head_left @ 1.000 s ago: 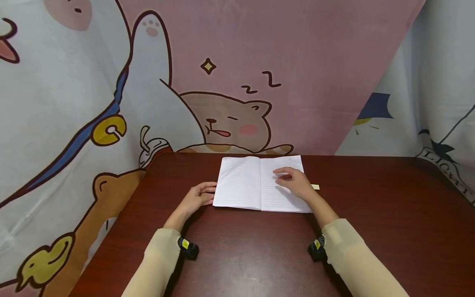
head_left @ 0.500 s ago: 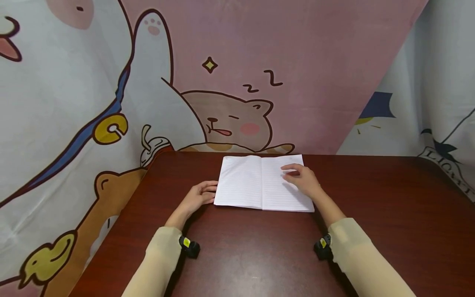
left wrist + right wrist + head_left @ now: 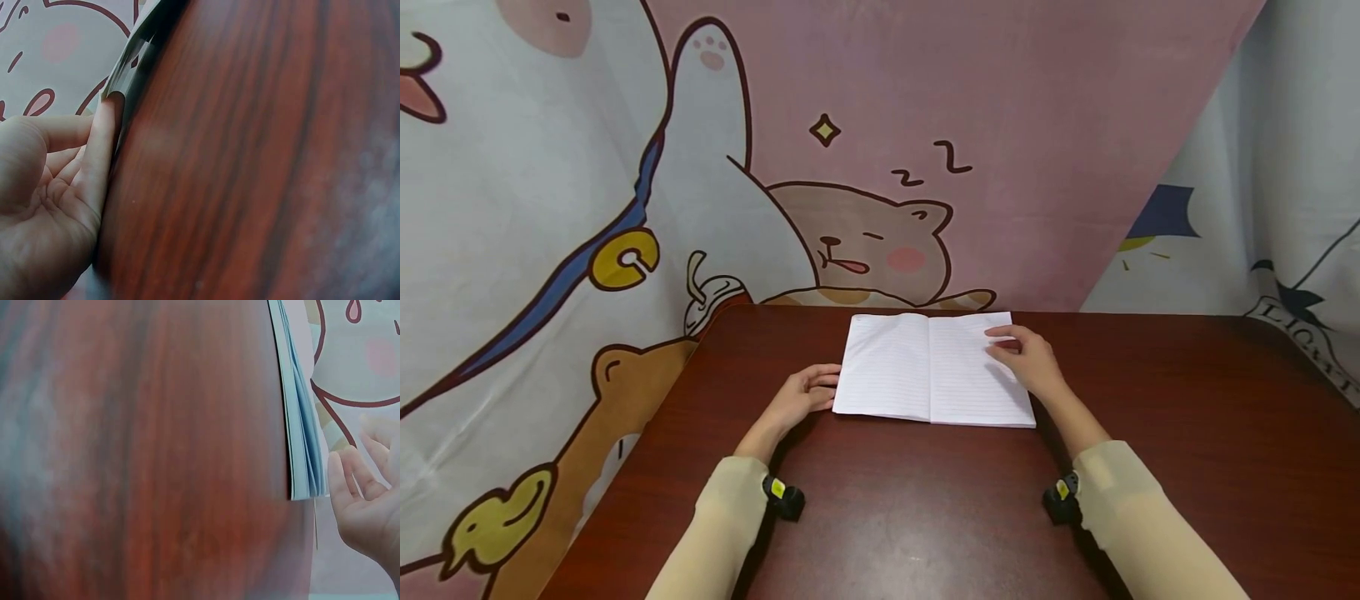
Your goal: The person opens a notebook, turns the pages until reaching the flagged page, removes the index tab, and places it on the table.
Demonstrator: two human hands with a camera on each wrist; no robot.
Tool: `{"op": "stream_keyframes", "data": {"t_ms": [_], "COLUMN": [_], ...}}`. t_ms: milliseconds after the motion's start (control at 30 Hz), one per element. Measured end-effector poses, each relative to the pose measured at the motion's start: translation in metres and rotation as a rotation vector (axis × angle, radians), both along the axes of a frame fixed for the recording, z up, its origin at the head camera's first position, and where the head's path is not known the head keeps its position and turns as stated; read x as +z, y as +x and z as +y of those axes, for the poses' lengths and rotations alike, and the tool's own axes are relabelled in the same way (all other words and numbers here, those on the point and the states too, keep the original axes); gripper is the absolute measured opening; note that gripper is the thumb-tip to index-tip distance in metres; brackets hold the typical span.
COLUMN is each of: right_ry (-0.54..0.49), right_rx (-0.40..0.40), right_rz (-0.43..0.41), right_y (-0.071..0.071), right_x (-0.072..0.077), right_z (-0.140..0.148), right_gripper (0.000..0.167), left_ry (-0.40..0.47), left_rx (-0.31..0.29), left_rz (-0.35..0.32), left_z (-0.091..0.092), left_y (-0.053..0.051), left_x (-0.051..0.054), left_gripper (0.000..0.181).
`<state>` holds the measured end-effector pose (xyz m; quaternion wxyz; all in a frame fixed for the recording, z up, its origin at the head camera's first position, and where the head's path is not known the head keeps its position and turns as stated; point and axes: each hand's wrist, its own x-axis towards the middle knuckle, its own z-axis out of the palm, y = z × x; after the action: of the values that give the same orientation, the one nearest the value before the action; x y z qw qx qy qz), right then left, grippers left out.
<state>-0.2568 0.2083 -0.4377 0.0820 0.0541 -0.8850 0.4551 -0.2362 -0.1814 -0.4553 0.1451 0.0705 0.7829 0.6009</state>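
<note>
An open lined notebook point(image 3: 895, 367) lies near the far edge of the table. My left hand point(image 3: 797, 396) is at its left edge, fingers extended, with fingertips touching the edge. In the left wrist view, one finger of the left hand point(image 3: 56, 181) meets the notebook edge point(image 3: 128, 62) close to the tabletop. Over the right-hand page hovers my right hand point(image 3: 1028, 358), its fingers loosely bent and nothing between them. The right wrist view has the right hand point(image 3: 369, 494) beside the notebook's fanned page edges point(image 3: 300, 425), apart from them.
The dark reddish wooden table point(image 3: 895, 517) extends around the notebook. Behind it hangs a cartoon-printed cloth point(image 3: 1037, 167), reaching down to the table's far edge. Black wrist cameras point(image 3: 786, 500) sit at both cuffs.
My right hand has moved rightward across the right page, toward its outer edge. A small yellow tab seen right of the notebook earlier no longer shows in the head view. The left hand has stayed put.
</note>
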Motion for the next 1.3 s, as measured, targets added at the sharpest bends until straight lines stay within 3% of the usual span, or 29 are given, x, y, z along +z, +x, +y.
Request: {"op": "stream_keyframes", "data": {"t_ms": [300, 667, 1000, 1167, 1300], "right_ry": [-0.004, -0.041, -0.062, -0.009, 0.026], "right_rx": [-0.066, -0.076, -0.028, -0.019, -0.009], "right_rz": [-0.005, -0.037, -0.193, -0.255, -0.251], "right_y": [0.002, -0.002, -0.004, -0.005, -0.005], "right_x": [0.0, -0.004, -0.006, -0.006, -0.007], "right_z": [0.008, 0.013, 0.016, 0.018, 0.019], "right_gripper": [0.035, 0.042, 0.082, 0.084, 0.077], "left_ry": [0.002, 0.008, 0.021, 0.018, 0.016], "left_rx": [-0.002, -0.001, 0.006, 0.006, 0.009], "left_rz": [0.001, -0.003, -0.007, -0.01, -0.011], "left_z": [0.001, 0.001, 0.002, 0.001, 0.001], "left_y": [0.001, 0.001, 0.002, 0.002, 0.001], "left_x": [0.001, 0.001, 0.002, 0.002, 0.001], "left_gripper": [0.045, 0.046, 0.046, 0.046, 0.046]}}
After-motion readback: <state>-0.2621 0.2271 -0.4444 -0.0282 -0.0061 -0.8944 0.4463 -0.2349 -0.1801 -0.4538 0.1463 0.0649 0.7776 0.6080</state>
